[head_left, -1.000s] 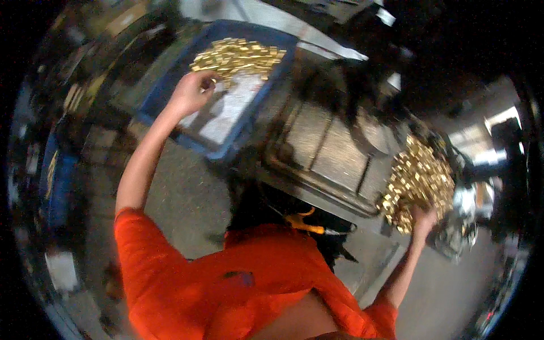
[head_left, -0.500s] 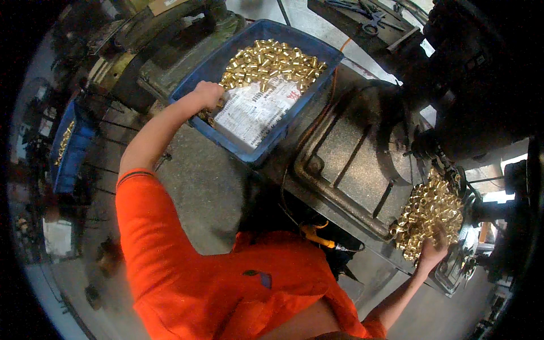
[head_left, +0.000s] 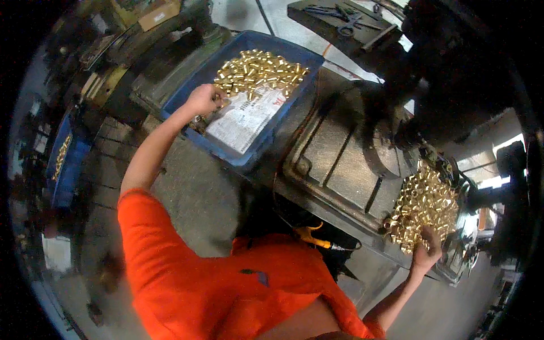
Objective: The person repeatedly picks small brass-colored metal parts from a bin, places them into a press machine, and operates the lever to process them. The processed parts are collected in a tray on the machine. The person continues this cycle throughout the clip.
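Over the left side of a blue plastic bin (head_left: 218, 153), my left hand (head_left: 204, 100) is closed with curled fingers; what lies in them is mostly hidden. Many short brass fittings (head_left: 258, 68) fill the bin's far part. A white printed sheet (head_left: 241, 126) covers its near part, beside my left hand. At the right, my right hand (head_left: 426, 252) bends its thumb and fingers around brass at the near edge of a heap of brass fittings (head_left: 428, 198). The piece in its grip is hard to separate from the heap behind.
A ribbed metal machine table (head_left: 345, 164) lies between bin and heap. A yellow air gun (head_left: 311, 237) hangs at its front edge. Scissors and tools (head_left: 347, 27) lie on a far shelf. Another blue bin (head_left: 71, 164) with brass pieces stands at far left.
My right hand has drawn back slightly toward me from the heap, its fingers more bent. My left hand stays over the bin, its fingers turned a little. The whole view has shifted somewhat.
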The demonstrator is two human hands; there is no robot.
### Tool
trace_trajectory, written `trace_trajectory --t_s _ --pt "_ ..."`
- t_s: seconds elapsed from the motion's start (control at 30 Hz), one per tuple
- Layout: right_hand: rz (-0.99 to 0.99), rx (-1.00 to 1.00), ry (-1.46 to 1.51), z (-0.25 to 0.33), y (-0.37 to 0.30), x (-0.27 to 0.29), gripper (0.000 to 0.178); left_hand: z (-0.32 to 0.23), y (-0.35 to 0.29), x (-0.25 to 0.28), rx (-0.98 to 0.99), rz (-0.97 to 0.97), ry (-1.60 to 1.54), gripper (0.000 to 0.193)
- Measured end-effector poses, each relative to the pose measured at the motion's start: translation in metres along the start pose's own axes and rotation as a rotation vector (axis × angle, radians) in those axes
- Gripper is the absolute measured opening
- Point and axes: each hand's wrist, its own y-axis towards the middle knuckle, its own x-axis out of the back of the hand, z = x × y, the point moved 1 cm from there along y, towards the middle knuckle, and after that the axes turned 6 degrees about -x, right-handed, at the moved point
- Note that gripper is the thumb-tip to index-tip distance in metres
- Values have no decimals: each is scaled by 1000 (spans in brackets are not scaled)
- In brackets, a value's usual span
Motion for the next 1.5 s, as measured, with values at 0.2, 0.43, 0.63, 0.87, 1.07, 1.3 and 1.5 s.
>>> trace_trajectory --t_s 0.2,0.43,0.63,0.87,1.07,1.3,1.5 --pt "433 221 0 111 -3 -52 45 -138 -30 7 -110 64 -939 21" --pt "950 455 160 152 -2 -107 28 -268 -43 -95 -429 583 -1197 29" --pt "1022 71 479 116 -9 -98 20 -295 -50 -121 -266 875 -1454 35" --pt "927 -134 580 112 1 -99 20 -309 -42 -113 -408 566 -1447 22" --pt "774 -121 732 89 15 -89 24 -300 -11 -123 -265 433 -1546 21" --pt "551 -164 751 74 21 -59 33 -307 56 -151 -97 144 -1491 25" --pt "396 -56 474 79 50 -25 30 -325 64 -162 -31 20 -1429 27"
